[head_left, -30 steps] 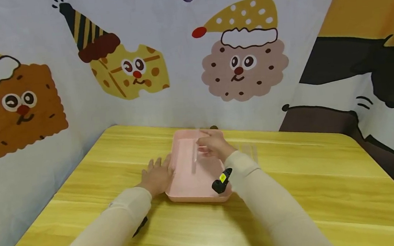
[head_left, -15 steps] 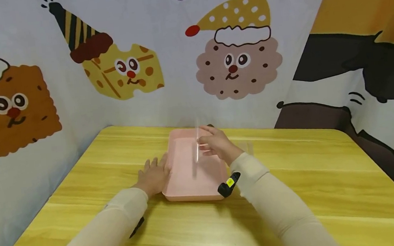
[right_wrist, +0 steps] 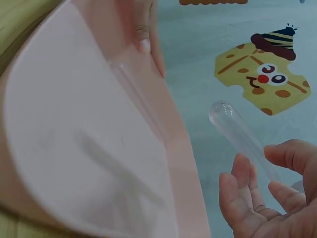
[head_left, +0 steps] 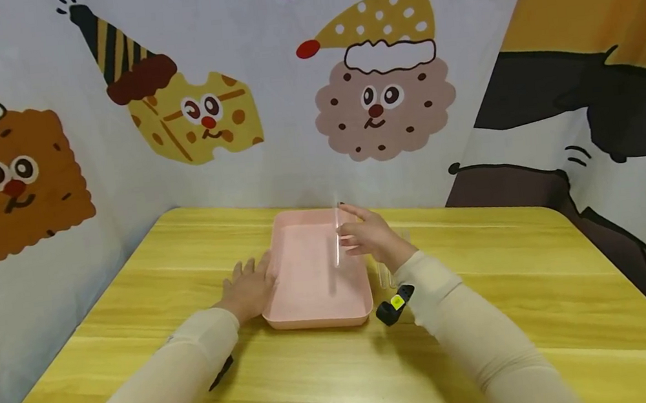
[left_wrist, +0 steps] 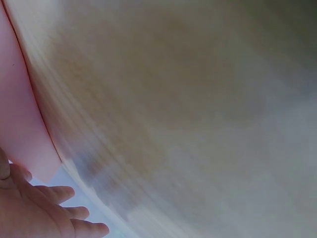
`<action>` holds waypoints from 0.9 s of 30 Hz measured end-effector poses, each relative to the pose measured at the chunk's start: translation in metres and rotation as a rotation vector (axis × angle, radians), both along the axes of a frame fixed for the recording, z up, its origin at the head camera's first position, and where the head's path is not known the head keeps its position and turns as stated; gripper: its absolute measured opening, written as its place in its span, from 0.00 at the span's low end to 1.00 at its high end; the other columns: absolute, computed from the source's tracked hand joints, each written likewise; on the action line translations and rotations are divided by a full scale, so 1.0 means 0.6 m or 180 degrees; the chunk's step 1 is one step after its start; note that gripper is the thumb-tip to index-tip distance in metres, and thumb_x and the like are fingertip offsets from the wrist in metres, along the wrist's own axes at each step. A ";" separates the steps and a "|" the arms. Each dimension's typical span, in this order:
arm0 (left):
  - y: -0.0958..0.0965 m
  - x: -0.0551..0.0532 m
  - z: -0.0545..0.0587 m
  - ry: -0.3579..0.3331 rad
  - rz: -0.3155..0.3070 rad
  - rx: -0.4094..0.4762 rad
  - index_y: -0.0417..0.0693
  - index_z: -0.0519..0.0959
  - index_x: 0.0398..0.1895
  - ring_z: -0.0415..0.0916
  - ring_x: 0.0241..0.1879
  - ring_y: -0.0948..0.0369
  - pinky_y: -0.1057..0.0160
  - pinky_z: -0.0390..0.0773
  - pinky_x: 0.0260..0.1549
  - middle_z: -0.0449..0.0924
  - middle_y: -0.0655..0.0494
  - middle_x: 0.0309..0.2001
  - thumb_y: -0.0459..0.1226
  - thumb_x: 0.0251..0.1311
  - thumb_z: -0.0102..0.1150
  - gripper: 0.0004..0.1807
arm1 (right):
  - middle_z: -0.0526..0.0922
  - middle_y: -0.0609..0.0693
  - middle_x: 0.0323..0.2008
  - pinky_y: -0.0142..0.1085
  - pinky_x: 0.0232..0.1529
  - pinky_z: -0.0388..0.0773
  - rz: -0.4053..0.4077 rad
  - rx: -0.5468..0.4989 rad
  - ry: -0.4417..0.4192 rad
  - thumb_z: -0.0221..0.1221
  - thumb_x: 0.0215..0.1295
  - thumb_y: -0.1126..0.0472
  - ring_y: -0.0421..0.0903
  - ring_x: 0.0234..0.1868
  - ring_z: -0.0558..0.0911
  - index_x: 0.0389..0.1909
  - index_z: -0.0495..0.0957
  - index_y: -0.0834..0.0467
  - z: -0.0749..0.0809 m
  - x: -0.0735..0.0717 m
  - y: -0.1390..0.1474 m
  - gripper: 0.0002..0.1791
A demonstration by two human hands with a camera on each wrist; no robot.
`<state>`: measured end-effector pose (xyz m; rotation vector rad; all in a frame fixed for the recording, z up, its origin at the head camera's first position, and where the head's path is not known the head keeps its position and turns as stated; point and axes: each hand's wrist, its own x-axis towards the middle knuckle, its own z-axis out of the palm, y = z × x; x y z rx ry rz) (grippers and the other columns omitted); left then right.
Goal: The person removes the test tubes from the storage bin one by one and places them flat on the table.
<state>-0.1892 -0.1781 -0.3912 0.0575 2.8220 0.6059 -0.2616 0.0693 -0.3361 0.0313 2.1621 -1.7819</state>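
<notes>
My right hand (head_left: pixel 374 235) pinches a clear test tube (right_wrist: pixel 235 129) between thumb and fingers. Held nearly upright, the tube has its rounded end down over the right part of a pink tray (head_left: pixel 311 316), and its shadow falls on the tray's floor. On the tray's left side rests my left hand (head_left: pixel 248 291), fingers spread and the thumb at the rim. The right wrist view also shows another clear tube (right_wrist: pixel 138 99) lying along the tray's inner wall. Only part of the left hand appears in the left wrist view, beside the pink tray wall (left_wrist: pixel 22 99).
Clear tube-like pieces (head_left: pixel 384 278) lie on the wooden table (head_left: pixel 518 286) just right of the tray, partly behind the right wrist. A cloth wall (head_left: pixel 290 166) printed with cartoon figures stands behind the table's far edge.
My right hand has moved right with the test tube, from over the tray's middle toward its right side. The left hand stays at the tray's left rim; the head view has shifted slightly.
</notes>
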 end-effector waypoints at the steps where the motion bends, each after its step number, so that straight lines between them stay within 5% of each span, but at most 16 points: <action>1: 0.000 0.000 0.000 0.0002 0.0001 -0.0008 0.52 0.40 0.78 0.33 0.73 0.34 0.27 0.40 0.64 0.43 0.33 0.74 0.49 0.76 0.29 0.32 | 0.77 0.64 0.54 0.42 0.42 0.84 -0.0009 0.0016 -0.0007 0.58 0.63 0.67 0.48 0.39 0.83 0.73 0.60 0.45 0.000 0.000 0.004 0.38; 7: 0.000 -0.002 -0.002 0.0015 -0.0012 -0.0056 0.51 0.40 0.78 0.34 0.72 0.34 0.27 0.41 0.64 0.43 0.33 0.74 0.49 0.76 0.29 0.32 | 0.78 0.61 0.51 0.41 0.41 0.84 -0.0063 0.0078 -0.0028 0.58 0.64 0.66 0.46 0.36 0.83 0.73 0.60 0.45 0.004 0.001 0.030 0.37; 16: -0.002 0.001 -0.001 0.0003 -0.0028 -0.0038 0.51 0.40 0.78 0.34 0.72 0.33 0.27 0.41 0.63 0.43 0.32 0.74 0.49 0.76 0.29 0.32 | 0.74 0.60 0.59 0.48 0.53 0.78 -0.0057 0.0148 -0.0106 0.58 0.66 0.64 0.45 0.39 0.83 0.74 0.57 0.45 0.005 0.000 0.070 0.38; 27: -0.004 -0.002 -0.007 0.0077 -0.0074 -0.0044 0.50 0.40 0.78 0.35 0.72 0.32 0.27 0.43 0.63 0.44 0.30 0.73 0.49 0.77 0.28 0.32 | 0.70 0.60 0.61 0.44 0.46 0.82 -0.0069 0.0174 -0.0159 0.57 0.67 0.63 0.43 0.37 0.82 0.76 0.53 0.45 -0.003 0.003 0.109 0.38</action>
